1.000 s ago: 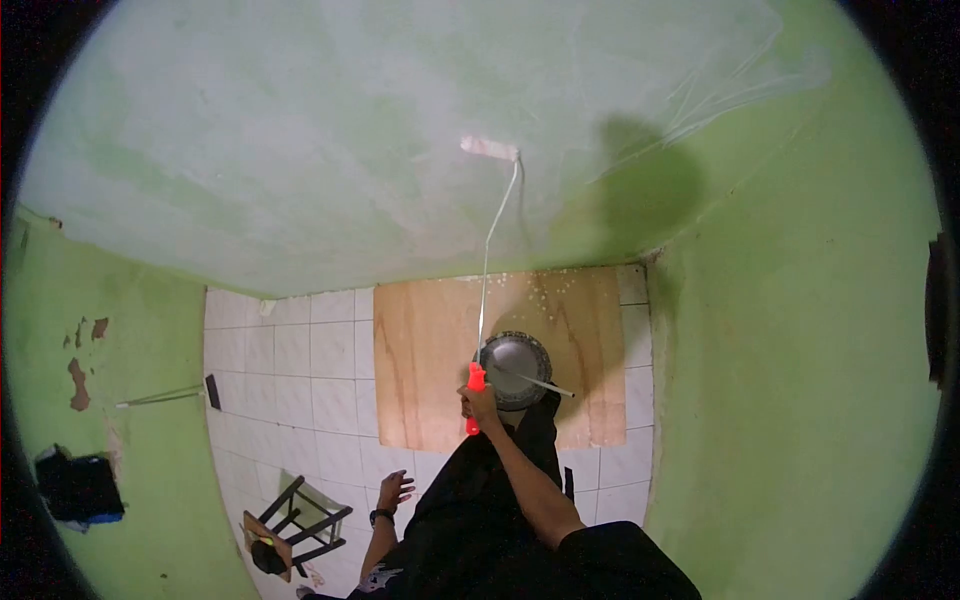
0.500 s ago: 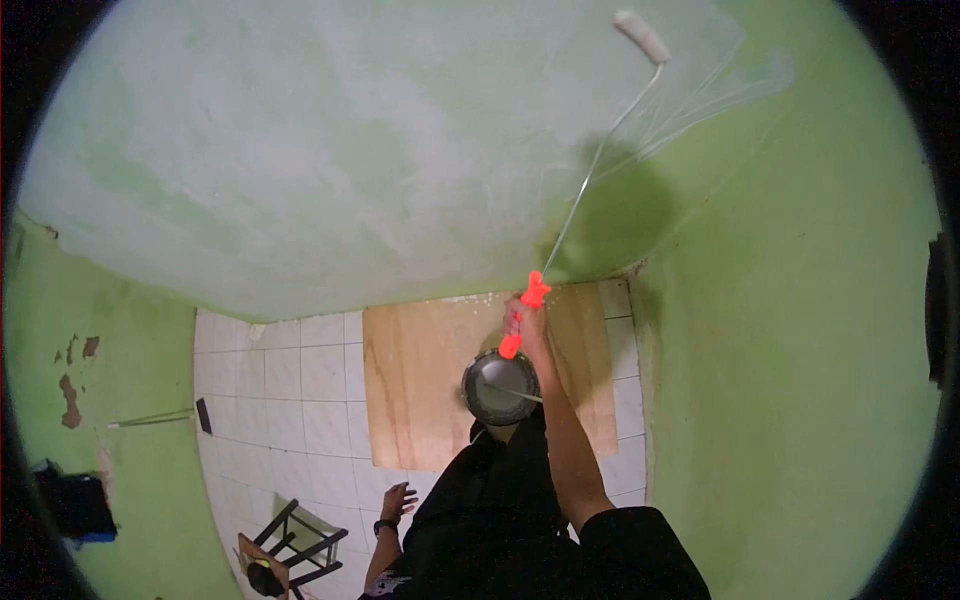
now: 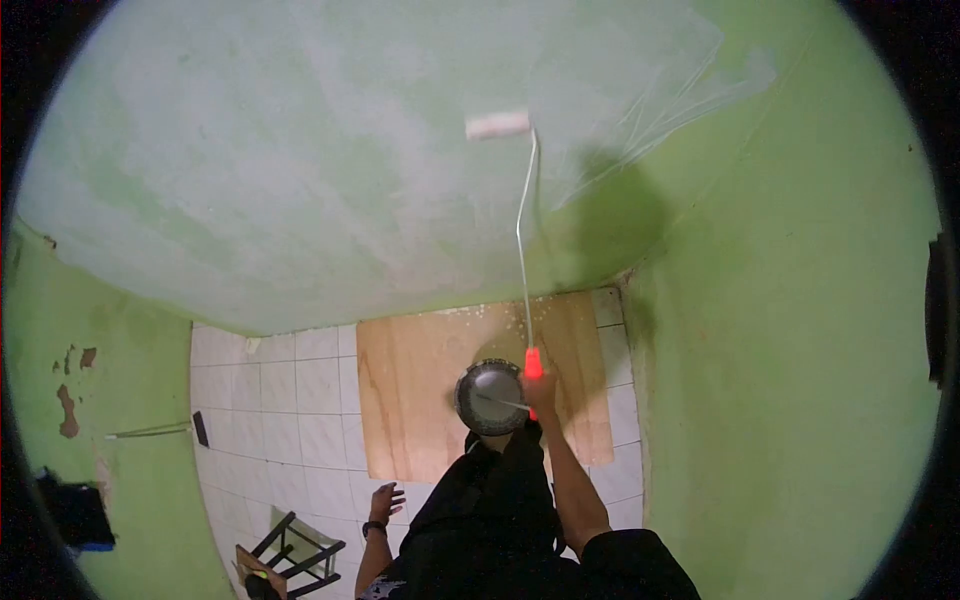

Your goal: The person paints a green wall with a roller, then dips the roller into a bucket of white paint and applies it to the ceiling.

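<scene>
My right hand [image 3: 540,393] is closed around the orange-red handle of a paint roller [image 3: 498,125]. The roller's long wire frame reaches up from the handle, and its white sleeve lies level against the pale-coated green wall [image 3: 350,150]. Just left of that hand stands a dark-rimmed bucket [image 3: 462,400] with greyish-white contents and a stick leaning in it. My left hand [image 3: 386,502], with a dark band at its wrist, hangs at my side with fingers apart and nothing in it.
A wooden board [image 3: 410,380] lies on the white floor tiles [image 3: 275,390] under the bucket, with pale spatters along its far edge. At lower left stands a dark-legged stool [image 3: 300,560]. A broom [image 3: 201,430] leans by the left wall; a green wall [image 3: 790,350] rises at right.
The roller sleeve has moved left and down across the wall and turned level. My right hand has come down and back with the handle, beside the bucket. My left hand stays nearly in place.
</scene>
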The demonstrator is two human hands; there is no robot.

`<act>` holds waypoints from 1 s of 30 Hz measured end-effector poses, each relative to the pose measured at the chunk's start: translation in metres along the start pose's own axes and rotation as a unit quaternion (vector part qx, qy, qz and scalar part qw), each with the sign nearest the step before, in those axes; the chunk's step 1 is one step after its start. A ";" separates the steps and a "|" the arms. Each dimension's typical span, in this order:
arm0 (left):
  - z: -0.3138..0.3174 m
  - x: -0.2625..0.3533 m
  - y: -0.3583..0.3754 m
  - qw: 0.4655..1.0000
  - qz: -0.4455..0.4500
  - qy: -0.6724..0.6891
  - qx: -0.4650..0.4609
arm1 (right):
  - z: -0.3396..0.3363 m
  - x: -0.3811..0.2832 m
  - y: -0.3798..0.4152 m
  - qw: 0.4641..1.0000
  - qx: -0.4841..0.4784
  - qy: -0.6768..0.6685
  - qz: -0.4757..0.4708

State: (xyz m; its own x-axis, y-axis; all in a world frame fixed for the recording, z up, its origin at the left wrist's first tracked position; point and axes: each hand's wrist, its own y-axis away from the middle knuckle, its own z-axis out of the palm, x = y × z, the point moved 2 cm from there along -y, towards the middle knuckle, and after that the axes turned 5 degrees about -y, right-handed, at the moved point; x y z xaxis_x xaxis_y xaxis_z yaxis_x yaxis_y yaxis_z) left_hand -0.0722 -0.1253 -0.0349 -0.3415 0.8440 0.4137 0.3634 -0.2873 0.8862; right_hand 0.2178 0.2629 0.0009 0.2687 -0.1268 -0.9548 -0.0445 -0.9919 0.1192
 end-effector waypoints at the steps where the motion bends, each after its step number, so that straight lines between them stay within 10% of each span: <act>1: 0.004 0.004 0.000 1.000 0.001 0.000 0.000 | -0.005 -0.018 -0.019 0.995 0.024 0.032 -0.088; 4: 0.017 0.005 -0.002 1.000 0.011 -0.002 -0.015 | -0.017 -0.121 -0.087 1.000 -0.012 -0.012 -0.009; 7: 0.033 0.003 -0.002 1.000 0.001 0.001 -0.023 | -0.031 -0.201 -0.147 0.982 0.009 0.050 -0.180; 10: 0.049 -0.001 0.003 0.999 -0.009 0.019 -0.039 | -0.036 -0.231 -0.157 0.989 0.014 -0.011 -0.149; 20: 0.058 -0.015 0.028 0.998 -0.059 0.011 0.004 | -0.092 0.089 -0.036 0.996 0.044 0.078 -0.001; 22: 0.058 -0.012 0.037 0.999 -0.047 0.019 0.010 | -0.107 0.145 -0.015 0.976 -0.008 0.012 0.216; 30: 0.105 0.018 0.048 0.998 -0.055 0.017 0.034 | -0.100 0.054 -0.081 0.991 -0.011 -0.084 0.101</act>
State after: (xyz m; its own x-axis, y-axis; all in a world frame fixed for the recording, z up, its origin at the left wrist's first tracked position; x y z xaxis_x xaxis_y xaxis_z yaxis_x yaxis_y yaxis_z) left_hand 0.0305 -0.0761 -0.0071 -0.4112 0.8525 0.3228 0.3802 -0.1615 0.9107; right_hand 0.3322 0.3356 -0.0332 0.0915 -0.3207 -0.9427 -0.0586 -0.9468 0.3164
